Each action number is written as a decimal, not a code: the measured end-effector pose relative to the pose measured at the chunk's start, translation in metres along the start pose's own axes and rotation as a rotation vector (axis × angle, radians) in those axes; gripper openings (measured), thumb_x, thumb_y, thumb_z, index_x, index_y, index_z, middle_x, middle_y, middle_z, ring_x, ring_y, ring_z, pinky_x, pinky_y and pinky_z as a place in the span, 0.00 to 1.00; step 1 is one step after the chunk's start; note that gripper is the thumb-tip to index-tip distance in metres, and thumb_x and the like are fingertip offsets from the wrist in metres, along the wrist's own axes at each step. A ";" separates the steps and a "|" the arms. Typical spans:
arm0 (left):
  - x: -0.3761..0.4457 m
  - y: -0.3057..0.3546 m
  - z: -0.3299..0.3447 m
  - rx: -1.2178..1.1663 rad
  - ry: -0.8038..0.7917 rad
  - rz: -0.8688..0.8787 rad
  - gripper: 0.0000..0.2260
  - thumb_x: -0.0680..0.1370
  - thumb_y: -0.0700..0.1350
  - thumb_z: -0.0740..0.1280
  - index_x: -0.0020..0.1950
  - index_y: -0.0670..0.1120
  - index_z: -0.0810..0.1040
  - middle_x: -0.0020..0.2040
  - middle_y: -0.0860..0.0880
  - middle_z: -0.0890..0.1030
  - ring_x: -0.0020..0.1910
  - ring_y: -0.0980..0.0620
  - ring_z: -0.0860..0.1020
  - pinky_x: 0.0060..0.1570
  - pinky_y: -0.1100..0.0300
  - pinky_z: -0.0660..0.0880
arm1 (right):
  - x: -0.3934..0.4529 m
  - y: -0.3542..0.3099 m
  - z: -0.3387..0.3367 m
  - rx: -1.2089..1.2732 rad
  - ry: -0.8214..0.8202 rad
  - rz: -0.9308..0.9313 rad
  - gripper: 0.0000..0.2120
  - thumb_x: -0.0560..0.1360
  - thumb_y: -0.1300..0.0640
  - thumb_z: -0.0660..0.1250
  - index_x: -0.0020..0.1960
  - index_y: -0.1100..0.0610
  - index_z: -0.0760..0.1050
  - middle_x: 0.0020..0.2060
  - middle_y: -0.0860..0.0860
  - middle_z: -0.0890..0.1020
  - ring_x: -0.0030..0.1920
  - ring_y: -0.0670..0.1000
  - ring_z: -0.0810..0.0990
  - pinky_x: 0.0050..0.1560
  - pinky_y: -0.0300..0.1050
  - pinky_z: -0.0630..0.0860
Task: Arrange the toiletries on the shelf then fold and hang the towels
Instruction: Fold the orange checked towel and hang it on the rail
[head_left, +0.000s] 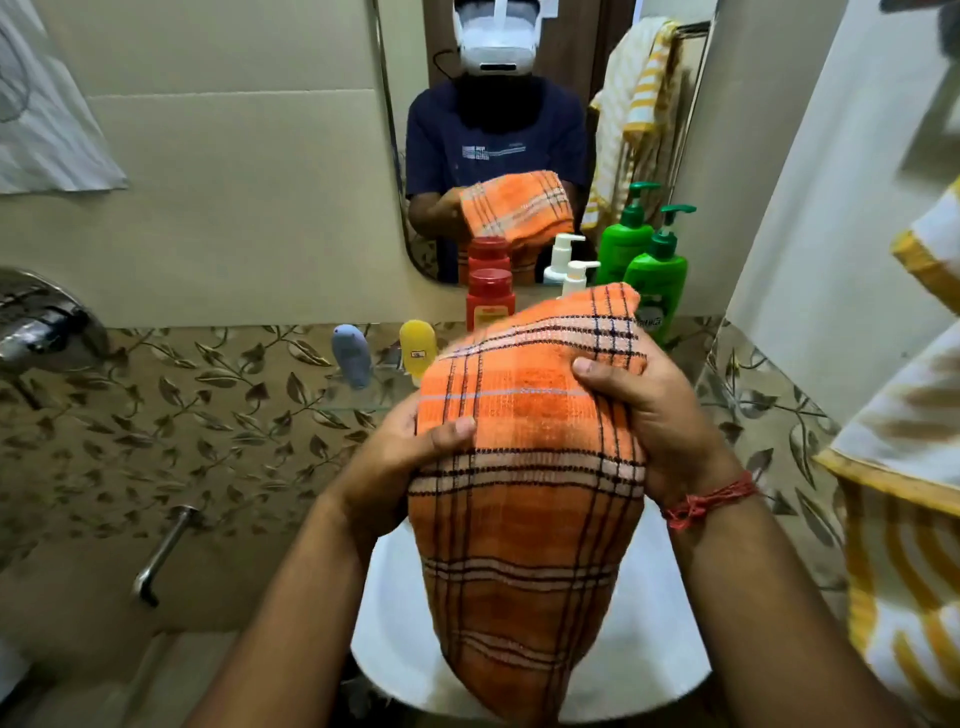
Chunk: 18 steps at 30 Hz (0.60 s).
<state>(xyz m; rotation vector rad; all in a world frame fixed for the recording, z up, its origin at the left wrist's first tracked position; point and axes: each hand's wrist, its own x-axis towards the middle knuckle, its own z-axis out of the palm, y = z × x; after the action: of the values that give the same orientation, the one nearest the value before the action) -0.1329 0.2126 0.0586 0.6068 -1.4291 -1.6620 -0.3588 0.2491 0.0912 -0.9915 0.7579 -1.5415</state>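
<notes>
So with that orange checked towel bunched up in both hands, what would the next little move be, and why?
Probably one more fold, bringing the hanging lower end up. The orange towel is gripped near its top by the left hand and right hand, but a long part still dangles over the white basin. The toiletries, such as the green pump bottle, already stand on the shelf.

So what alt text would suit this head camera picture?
Both hands, left hand and right hand, grip a folded orange checked towel above a white sink, facing a mirror and shelf bottles.
</notes>
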 end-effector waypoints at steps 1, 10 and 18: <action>0.002 0.000 0.002 -0.020 0.044 0.036 0.26 0.69 0.50 0.77 0.64 0.43 0.77 0.58 0.40 0.83 0.57 0.40 0.82 0.54 0.48 0.79 | 0.001 -0.001 -0.002 0.008 -0.003 0.015 0.24 0.75 0.66 0.66 0.70 0.63 0.69 0.61 0.66 0.79 0.57 0.63 0.82 0.56 0.58 0.81; 0.028 0.037 0.031 -0.068 0.251 0.211 0.10 0.78 0.40 0.67 0.59 0.41 0.77 0.49 0.44 0.86 0.48 0.47 0.85 0.46 0.54 0.82 | -0.016 0.016 -0.020 -0.035 -0.240 0.007 0.34 0.73 0.64 0.69 0.76 0.52 0.62 0.69 0.62 0.74 0.69 0.64 0.74 0.65 0.67 0.72; 0.022 0.027 0.003 0.036 0.051 0.033 0.33 0.74 0.55 0.73 0.73 0.39 0.69 0.65 0.40 0.80 0.63 0.43 0.80 0.55 0.52 0.80 | -0.002 -0.001 -0.007 -0.163 0.113 -0.062 0.36 0.71 0.63 0.73 0.75 0.51 0.63 0.67 0.59 0.76 0.61 0.62 0.80 0.58 0.62 0.79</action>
<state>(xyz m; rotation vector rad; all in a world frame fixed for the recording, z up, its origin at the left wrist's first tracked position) -0.1391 0.1956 0.0887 0.6376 -1.4276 -1.5872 -0.3649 0.2511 0.0883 -1.0620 0.9520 -1.6198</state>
